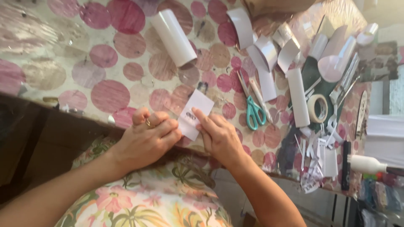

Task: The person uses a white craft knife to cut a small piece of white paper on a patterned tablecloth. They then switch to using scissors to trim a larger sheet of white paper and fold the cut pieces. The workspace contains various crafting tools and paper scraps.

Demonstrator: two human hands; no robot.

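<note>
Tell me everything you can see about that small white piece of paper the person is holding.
The small white paper piece is a flat, roughly rectangular slip, tilted so one corner points up and to the right. It looks like thin paper or card, with a small dark printed mark near its middle. It lies at the near edge of the table's pink-dotted cloth. The left hand pinches its lower left edge, while the right hand presses a fingertip on its right side. Teal-handled scissors lie just to its right, not touching.
</note>
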